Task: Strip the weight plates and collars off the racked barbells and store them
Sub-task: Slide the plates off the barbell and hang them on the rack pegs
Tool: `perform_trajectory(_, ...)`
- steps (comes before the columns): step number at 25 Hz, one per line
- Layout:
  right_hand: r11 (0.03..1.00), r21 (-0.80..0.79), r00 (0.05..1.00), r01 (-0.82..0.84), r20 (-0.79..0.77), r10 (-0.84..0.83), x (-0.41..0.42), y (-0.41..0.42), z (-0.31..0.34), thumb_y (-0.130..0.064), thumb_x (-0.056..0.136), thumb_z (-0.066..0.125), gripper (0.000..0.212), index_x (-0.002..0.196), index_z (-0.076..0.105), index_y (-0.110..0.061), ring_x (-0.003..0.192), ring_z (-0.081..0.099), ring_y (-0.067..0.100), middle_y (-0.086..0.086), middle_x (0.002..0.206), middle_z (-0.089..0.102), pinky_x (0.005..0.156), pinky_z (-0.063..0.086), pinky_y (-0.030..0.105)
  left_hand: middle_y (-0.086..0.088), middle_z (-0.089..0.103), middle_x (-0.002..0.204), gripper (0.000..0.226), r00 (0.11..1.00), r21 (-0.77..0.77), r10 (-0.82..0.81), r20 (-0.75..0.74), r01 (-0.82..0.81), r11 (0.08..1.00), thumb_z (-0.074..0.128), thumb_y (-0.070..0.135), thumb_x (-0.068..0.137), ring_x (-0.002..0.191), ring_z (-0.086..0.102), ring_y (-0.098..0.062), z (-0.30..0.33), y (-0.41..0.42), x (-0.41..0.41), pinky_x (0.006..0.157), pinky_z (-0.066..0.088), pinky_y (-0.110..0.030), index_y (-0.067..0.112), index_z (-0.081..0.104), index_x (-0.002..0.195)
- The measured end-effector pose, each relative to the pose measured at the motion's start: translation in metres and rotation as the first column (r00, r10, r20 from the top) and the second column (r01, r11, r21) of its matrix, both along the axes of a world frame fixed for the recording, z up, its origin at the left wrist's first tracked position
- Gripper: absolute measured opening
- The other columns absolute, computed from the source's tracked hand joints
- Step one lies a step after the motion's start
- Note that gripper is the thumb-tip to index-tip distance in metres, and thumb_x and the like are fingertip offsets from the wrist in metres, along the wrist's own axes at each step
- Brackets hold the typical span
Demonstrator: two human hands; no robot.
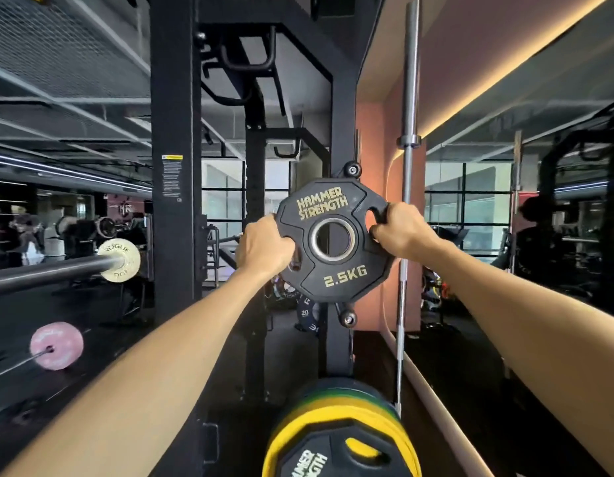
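Black plate [336, 247] marked HAMMER STRENGTH, 2.5KG, upright, face toward camera, bore axis pointing away, in front of rack post [343, 139]. Left hand [266, 247] and right hand [400, 232] grip opposite edges, fingers curled through grip slots. Barbell sleeve [118, 260] reading ROGUE at left.
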State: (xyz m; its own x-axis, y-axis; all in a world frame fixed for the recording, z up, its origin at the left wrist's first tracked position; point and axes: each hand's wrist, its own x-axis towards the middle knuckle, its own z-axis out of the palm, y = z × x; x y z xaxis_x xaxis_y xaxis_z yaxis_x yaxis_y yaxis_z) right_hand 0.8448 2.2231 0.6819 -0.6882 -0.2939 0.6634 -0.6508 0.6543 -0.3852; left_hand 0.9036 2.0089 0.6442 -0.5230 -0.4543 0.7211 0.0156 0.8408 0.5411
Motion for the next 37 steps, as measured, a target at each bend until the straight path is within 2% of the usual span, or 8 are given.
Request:
perform_trajectory(6, 0.999, -0.04, 0.999, 0.022, -0.042, -0.024, -0.027, 0.017, 0.045, -0.008, 0.082, 0.053, 0.022, 0.06, 0.048, -0.009, 0.07, 0.055, 0.032, 0.009, 0.071, 0.056, 0.061, 0.041, 0.029, -0.012, 0.063, 0.089, 0.013, 1.0, -0.078, 0.02, -0.02, -0.021, 0.997, 0.052, 0.017, 0.076, 0.079, 0.059, -0.036, 0.056, 0.015, -0.024, 0.069, 0.052, -0.038, 0.013, 0.055, 0.088)
perform_trajectory(14, 0.994, -0.101, 0.991, 0.03, -0.128, -0.043, -0.088, 0.014, 0.107, -0.009, 0.083, 0.054, 0.021, 0.063, 0.049, -0.007, 0.074, 0.057, 0.032, 0.016, 0.08, 0.059, 0.061, 0.042, 0.03, -0.013, 0.061, 0.094, 0.014, 0.996, -0.102, 0.038, -0.078, -0.046, 0.994, 0.052, 0.017, 0.075, 0.081, 0.059, -0.036, 0.121, 0.011, -0.088, 0.065, 0.047, -0.034, 0.01, 0.055, 0.087)
perform_trajectory(18, 0.993, -0.116, 0.993, 0.031, -0.106, -0.044, -0.132, 0.011, 0.121, -0.01, 0.085, 0.053, 0.015, 0.076, 0.057, 0.001, 0.068, 0.063, 0.034, 0.02, 0.079, 0.063, 0.046, 0.039, 0.024, -0.012, 0.061, 0.092, 0.011, 0.998, -0.116, 0.015, -0.067, -0.023, 0.993, 0.051, 0.018, 0.072, 0.08, 0.059, -0.036, 0.139, 0.007, -0.13, 0.064, 0.047, -0.033, 0.013, 0.053, 0.081)
perform_trajectory(21, 0.993, -0.105, 0.994, 0.044, -0.094, -0.054, -0.167, 0.004, 0.131, -0.015, 0.087, 0.053, 0.022, 0.079, 0.06, 0.005, 0.065, 0.066, 0.034, 0.021, 0.077, 0.064, 0.044, 0.042, 0.024, -0.011, 0.062, 0.091, 0.015, 0.998, -0.11, 0.022, -0.06, -0.029, 0.994, 0.051, 0.018, 0.071, 0.08, 0.059, -0.036, 0.144, 0.0, -0.165, 0.066, 0.049, -0.034, 0.014, 0.056, 0.085)
perform_trajectory(26, 0.994, -0.106, 0.995, 0.036, -0.09, -0.046, -0.212, -0.014, 0.134, -0.013, 0.085, 0.052, 0.023, 0.068, 0.052, 0.003, 0.052, 0.064, 0.036, 0.019, 0.066, 0.058, 0.048, 0.056, 0.04, -0.011, 0.061, 0.093, 0.019, 0.997, -0.116, 0.025, -0.077, -0.033, 0.993, 0.049, 0.019, 0.071, 0.082, 0.059, -0.036, 0.153, -0.021, -0.22, 0.07, 0.051, -0.037, 0.013, 0.056, 0.088)
perform_trajectory(29, 0.995, -0.099, 0.998, 0.026, -0.059, -0.032, -0.247, -0.028, 0.136, -0.015, 0.088, 0.05, 0.026, 0.069, 0.051, 0.003, 0.053, 0.065, 0.04, 0.02, 0.068, 0.059, 0.049, 0.057, 0.042, -0.012, 0.062, 0.091, 0.018, 0.998, -0.09, 0.026, -0.058, -0.032, 0.995, 0.049, 0.02, 0.069, 0.082, 0.059, -0.037, 0.149, -0.032, -0.259, 0.074, 0.053, -0.039, 0.016, 0.055, 0.085)
perform_trajectory(34, 0.991, -0.123, 0.996, 0.048, -0.064, -0.056, -0.311, -0.052, 0.135, -0.013, 0.086, 0.048, 0.015, 0.076, 0.053, -0.003, 0.047, 0.059, 0.03, 0.011, 0.066, 0.056, 0.04, 0.046, 0.026, -0.012, 0.064, 0.098, 0.024, 0.998, -0.106, 0.011, -0.067, -0.019, 0.994, 0.047, 0.022, 0.071, 0.089, 0.06, -0.039, 0.149, -0.05, -0.316, 0.083, 0.053, -0.047, 0.02, 0.053, 0.094)
perform_trajectory(37, 0.99, -0.128, 0.995, 0.057, -0.07, -0.067, -0.339, -0.064, 0.135, -0.009, 0.085, 0.048, 0.018, 0.067, 0.047, -0.013, 0.047, 0.056, 0.025, 0.009, 0.066, 0.055, 0.045, 0.044, 0.024, -0.013, 0.062, 0.108, 0.024, 0.998, -0.1, 0.032, -0.059, -0.038, 0.994, 0.048, 0.019, 0.08, 0.098, 0.057, -0.039, 0.147, -0.059, -0.344, 0.087, 0.049, -0.044, 0.015, 0.05, 0.103)
